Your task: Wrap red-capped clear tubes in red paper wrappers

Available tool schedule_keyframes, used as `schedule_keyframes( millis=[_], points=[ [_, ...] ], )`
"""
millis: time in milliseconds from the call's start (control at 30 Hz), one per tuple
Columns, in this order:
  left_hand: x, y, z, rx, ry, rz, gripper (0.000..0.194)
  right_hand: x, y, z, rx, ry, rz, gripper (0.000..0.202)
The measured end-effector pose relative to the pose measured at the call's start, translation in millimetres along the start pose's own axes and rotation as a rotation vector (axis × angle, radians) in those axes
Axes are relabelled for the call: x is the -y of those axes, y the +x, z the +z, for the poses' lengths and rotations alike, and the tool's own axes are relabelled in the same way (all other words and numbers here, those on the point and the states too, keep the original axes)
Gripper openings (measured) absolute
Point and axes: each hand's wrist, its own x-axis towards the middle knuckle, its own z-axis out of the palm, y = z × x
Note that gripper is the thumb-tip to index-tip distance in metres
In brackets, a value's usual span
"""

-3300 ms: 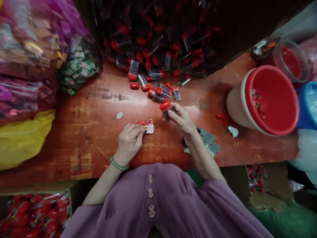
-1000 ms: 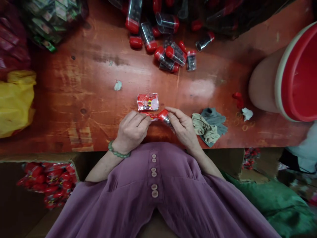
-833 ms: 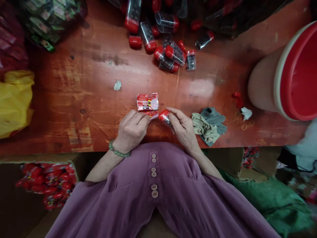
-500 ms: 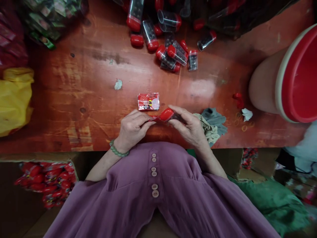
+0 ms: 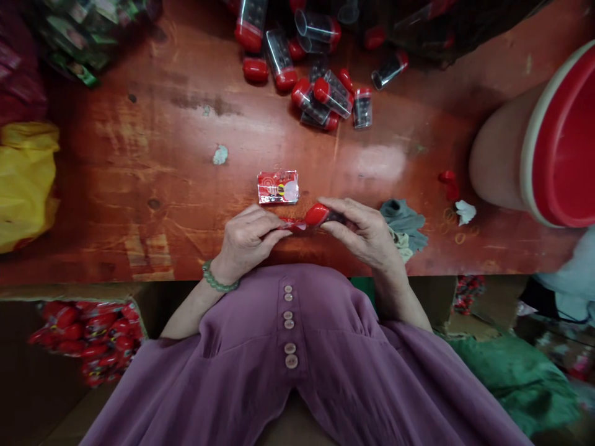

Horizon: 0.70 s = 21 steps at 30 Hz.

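Observation:
My right hand (image 5: 367, 234) grips a small clear tube with a red cap (image 5: 317, 214), cap pointing left. My left hand (image 5: 248, 238) pinches a thin red sleeve label (image 5: 292, 225) whose end touches the cap. Both hands hover over the near edge of the worn red wooden table (image 5: 153, 161). A small stack of red printed labels (image 5: 277, 187) lies flat just beyond my hands. Several more red-capped tubes (image 5: 320, 93) lie scattered at the far middle of the table.
A red bucket (image 5: 553, 142) stands at the right. Grey-green rags (image 5: 405, 220) and a white scrap (image 5: 464, 211) lie right of my hands. A yellow bag (image 5: 25, 183) and packets (image 5: 79, 37) sit left. A box of finished red pieces (image 5: 88, 337) is lower left.
My right hand turned the tube from tilted to lying sideways with the cap toward the left hand. The label in my left hand now meets the cap. The stack on the table stayed put.

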Motion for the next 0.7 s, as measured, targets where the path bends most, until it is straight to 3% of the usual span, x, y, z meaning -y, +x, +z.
schedule_keyframes(
  millis=[333, 533, 700],
  points=[
    [0, -5, 1.4, 0.055, -0.206, -0.202, 0.014, 5, -2, 2, 0.063, -0.190, -0.054, 0.034],
    [-2, -5, 2.5, 0.138, -0.281, -0.359, 0.011, 6, 1, -3, 0.247, -0.284, -0.016, 0.038],
    [-3, -4, 3.9, 0.197, -0.357, -0.454, 0.011, 5, 9, -6, 0.437, -0.143, 0.015, 0.036]
  ],
)
